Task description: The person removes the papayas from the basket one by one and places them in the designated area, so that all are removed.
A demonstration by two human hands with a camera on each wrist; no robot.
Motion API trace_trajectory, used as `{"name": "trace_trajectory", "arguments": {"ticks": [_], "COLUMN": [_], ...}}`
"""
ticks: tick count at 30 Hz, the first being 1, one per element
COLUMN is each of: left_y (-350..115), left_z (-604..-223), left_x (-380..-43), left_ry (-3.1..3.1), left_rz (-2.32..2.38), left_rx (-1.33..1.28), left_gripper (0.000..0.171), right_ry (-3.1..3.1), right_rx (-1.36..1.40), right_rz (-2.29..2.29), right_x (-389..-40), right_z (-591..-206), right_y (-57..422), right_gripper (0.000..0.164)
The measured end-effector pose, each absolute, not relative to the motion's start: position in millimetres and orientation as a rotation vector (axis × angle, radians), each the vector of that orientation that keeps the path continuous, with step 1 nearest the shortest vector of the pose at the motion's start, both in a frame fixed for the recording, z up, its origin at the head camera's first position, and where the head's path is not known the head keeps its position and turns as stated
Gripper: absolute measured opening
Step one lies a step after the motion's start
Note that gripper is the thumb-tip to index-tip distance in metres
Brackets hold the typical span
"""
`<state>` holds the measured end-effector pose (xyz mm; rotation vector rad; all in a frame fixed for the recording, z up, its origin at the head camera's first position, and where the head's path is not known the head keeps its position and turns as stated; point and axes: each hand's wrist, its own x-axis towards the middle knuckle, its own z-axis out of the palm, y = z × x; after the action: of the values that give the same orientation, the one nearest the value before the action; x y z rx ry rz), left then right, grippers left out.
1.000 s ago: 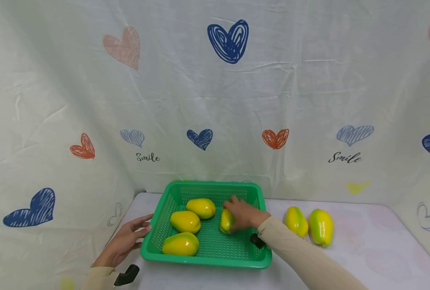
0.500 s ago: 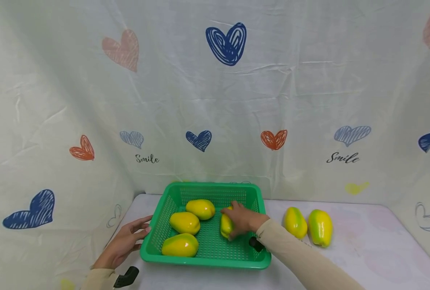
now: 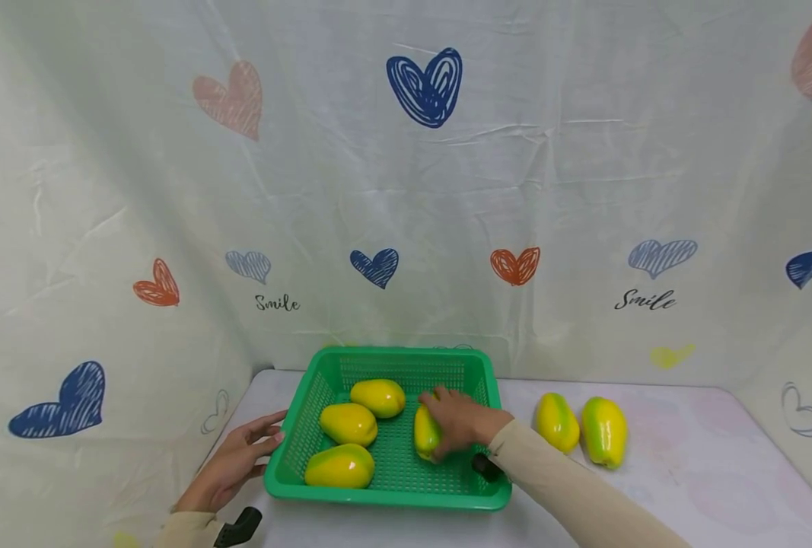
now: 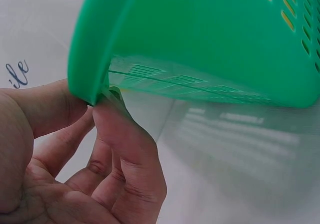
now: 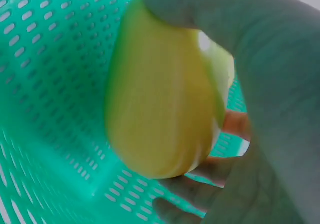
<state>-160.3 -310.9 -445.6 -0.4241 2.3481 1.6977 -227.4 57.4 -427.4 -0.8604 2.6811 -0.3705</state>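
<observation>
A green plastic basket (image 3: 388,502) with slotted walls sits on the table. My left hand (image 3: 237,460) is at its left side, and in the left wrist view the thumb and index finger pinch the rim (image 4: 92,43). Inside the basket, my right hand (image 3: 462,420) holds a yellow-green papaya (image 3: 425,432), gripping it from above and the right. The right wrist view has this papaya (image 5: 160,98) filling the middle, thumb on one end and fingers along the far side. Three more papayas lie in the left half: one at the back (image 3: 378,398), one midway (image 3: 348,424), one in front (image 3: 340,466).
To the right of the basket, two papayas lie side by side on the pale table (image 3: 679,472), one nearer the basket (image 3: 557,422) and one farther right (image 3: 604,431). A white curtain (image 3: 447,190) printed with hearts hangs behind the table and along its sides.
My right hand has shifted slightly toward the basket's near side with the papaya in its grip. The left hand stays at the rim, and the view has tilted up a little.
</observation>
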Motion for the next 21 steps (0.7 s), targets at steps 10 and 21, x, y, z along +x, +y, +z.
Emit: {"name": "trace_trajectory", "arguments": {"ticks": [10, 21], "left_y": [-312, -310], "left_z": [-448, -446], "left_x": [-161, -160], "left_ry": [2.342, 2.34], "left_rz": [1.704, 1.716], "left_rx": [-0.431, -0.411], "left_gripper": [0.056, 0.056], "right_ry": [2.744, 2.85], "right_rx": [-1.035, -1.148], "right_rz": [-0.504, -0.528], "right_x": [-222, -213], "right_z": [-414, -401], "right_y": [78, 109], "right_gripper": [0.086, 0.085]}}
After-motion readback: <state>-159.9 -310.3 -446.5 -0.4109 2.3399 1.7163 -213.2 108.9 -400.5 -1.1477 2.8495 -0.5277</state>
